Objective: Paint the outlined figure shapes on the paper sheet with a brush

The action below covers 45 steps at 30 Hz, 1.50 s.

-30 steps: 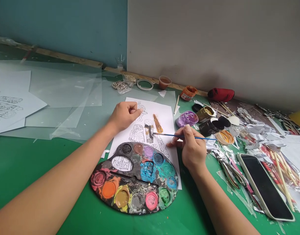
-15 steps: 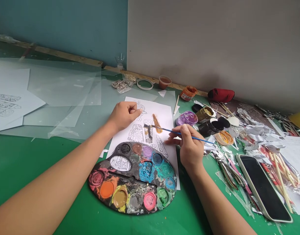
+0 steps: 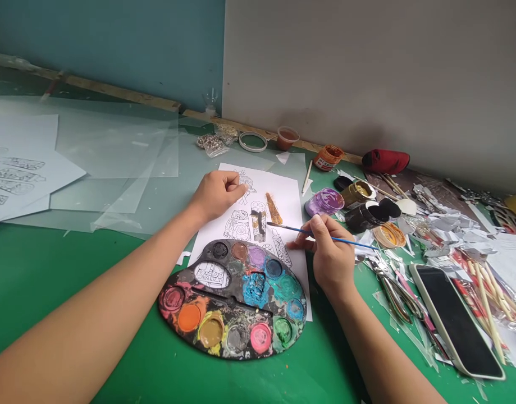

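In my right hand (image 3: 334, 252) a thin blue paintbrush (image 3: 302, 230) is pinched between thumb and fingers, its dark tip at the right edge of a small printed figure (image 3: 258, 221) partly painted black and gold. The figure is on a white sheet of line drawings (image 3: 289, 188), beside a gold-brown painted wedge shape (image 3: 274, 209). My left hand (image 3: 218, 193) rests as a loose fist on the sheet's left side, with no object showing in it. A black paint palette (image 3: 230, 301) with several coloured wells covers the sheet's lower part.
Paint jars, among them a purple one (image 3: 324, 202) and a black one (image 3: 365, 217), stand right of the sheet. A phone (image 3: 455, 320), pliers (image 3: 390, 294) and paper scraps (image 3: 445, 216) crowd the right. Clear plastic sheets (image 3: 114, 151) and more printed paper (image 3: 68, 168) lie left.
The brush tip has moved from the figure's upper left to its right edge, with black paint now visible there. My left fist stays on the sheet. The whole view has shifted slightly.
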### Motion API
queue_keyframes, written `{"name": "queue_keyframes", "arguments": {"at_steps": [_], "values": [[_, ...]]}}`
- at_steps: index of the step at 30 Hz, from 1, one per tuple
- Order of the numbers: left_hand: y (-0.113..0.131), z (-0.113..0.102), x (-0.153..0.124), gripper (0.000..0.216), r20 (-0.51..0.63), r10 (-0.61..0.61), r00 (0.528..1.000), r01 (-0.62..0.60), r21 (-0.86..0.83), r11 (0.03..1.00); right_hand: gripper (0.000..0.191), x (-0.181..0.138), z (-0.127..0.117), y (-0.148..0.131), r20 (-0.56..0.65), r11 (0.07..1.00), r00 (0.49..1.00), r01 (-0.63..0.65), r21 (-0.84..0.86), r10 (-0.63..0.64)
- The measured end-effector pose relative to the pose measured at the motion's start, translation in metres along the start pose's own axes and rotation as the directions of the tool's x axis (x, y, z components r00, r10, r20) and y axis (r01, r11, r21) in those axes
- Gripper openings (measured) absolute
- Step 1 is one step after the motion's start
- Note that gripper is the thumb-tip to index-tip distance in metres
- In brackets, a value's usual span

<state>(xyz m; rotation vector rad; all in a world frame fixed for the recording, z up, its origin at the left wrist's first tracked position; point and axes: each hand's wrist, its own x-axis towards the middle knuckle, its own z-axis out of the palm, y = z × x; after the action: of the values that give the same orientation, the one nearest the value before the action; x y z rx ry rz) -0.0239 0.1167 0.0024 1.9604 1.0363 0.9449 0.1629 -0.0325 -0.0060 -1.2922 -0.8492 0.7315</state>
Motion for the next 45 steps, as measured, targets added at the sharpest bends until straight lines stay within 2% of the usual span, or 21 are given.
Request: {"name": "queue_keyframes", "arguments": {"at_steps": [13, 33, 45], "values": [[0.0019, 0.0, -0.0003, 0.04, 0.002, -0.005, 1.0, 0.005, 0.002, 1.0, 0.045, -0.0011, 0.0014, 0.0001, 0.046, 0.998, 0.999, -0.002, -0.064, 0.005], [0.0011, -0.0002, -0.0002, 0.04, 0.001, -0.004, 1.0, 0.004, 0.013, 1.0, 0.042, -0.0004, 0.0011, 0.001, 0.043, 0.999, 0.999, 0.021, -0.043, -0.02], [0.0031, -0.0009, -0.0005, 0.04, 0.001, -0.014, 1.0, 0.014, 0.023, 1.0, 0.043, -0.0018, 0.0022, -0.003, 0.093, 0.989, 0.994, 0.069, -0.128, -0.057]]}}
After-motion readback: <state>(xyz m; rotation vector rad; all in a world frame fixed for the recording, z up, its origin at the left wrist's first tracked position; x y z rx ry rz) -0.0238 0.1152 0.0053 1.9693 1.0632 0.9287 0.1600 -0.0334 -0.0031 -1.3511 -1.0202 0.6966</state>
